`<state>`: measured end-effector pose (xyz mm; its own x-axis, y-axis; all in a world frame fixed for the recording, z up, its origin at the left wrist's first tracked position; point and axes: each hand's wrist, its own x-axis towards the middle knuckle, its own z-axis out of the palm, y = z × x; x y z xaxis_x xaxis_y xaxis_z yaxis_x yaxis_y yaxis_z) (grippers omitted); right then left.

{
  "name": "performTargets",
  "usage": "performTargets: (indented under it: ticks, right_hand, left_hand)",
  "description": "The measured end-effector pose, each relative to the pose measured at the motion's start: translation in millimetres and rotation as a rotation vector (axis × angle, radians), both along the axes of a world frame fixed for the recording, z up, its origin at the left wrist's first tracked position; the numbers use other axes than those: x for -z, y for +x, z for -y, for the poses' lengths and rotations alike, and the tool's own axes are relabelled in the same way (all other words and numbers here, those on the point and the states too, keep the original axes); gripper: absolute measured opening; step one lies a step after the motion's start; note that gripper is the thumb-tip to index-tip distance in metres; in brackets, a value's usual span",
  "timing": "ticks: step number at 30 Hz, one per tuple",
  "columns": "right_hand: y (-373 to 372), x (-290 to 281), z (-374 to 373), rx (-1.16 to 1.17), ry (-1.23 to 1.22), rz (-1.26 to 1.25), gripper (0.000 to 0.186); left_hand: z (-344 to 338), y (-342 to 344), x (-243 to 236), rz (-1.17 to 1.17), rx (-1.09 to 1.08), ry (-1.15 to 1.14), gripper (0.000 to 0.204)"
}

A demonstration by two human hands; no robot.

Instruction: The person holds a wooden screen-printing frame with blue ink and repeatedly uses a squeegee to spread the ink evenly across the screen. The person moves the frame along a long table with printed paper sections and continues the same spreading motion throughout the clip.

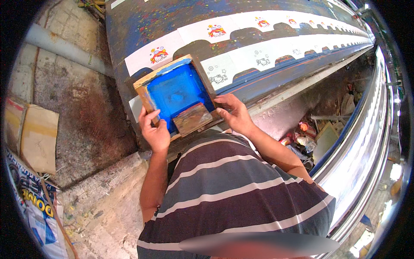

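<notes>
A wooden screen-printing frame (203,77) with blue ink on its mesh (172,90) lies tilted over the near end of the long table, above the near row of white pieces. Inside its near right corner rests a stained wooden squeegee (193,120); its lower edge is hidden. My left hand (156,134) grips the frame's left side, thumb toward the inside. The right side is held by my right hand (235,113), its fingers bent at the near right corner.
The long, paint-spotted table (142,21) carries a far row of white pieces with coloured cartoon prints (158,55) and a near row with black outlines (263,61). Cluttered scraps (304,140) lie below its edge at right. Cardboard (39,138) stands at left.
</notes>
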<state>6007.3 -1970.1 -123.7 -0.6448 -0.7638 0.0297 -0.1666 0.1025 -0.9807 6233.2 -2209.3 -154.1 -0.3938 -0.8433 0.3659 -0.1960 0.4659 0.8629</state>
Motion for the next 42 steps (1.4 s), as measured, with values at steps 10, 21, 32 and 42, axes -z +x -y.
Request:
performTargets:
  ticks: [10,21,32,42]
  right_hand:
    - [-90.2,23.0,-72.2,0.153,-0.014,-0.003,0.029]
    - [-116.8,22.7,-91.2,0.083,0.005,-0.082,0.029]
    - [-116.6,-4.0,-89.8,0.087,-0.022,-0.458,0.03]
    - [-101.1,-32.0,-64.4,-0.374,-0.043,-0.916,0.046]
  left_hand:
    - [-65.9,-119.8,28.9,-0.06,0.081,0.081,0.039]
    - [-73.9,-135.6,35.0,-0.163,0.093,0.278,0.036]
    - [-72.0,-136.1,38.5,-0.107,0.058,0.325,0.034]
    - [-68.4,-135.5,40.6,-0.106,0.065,0.33,0.03]
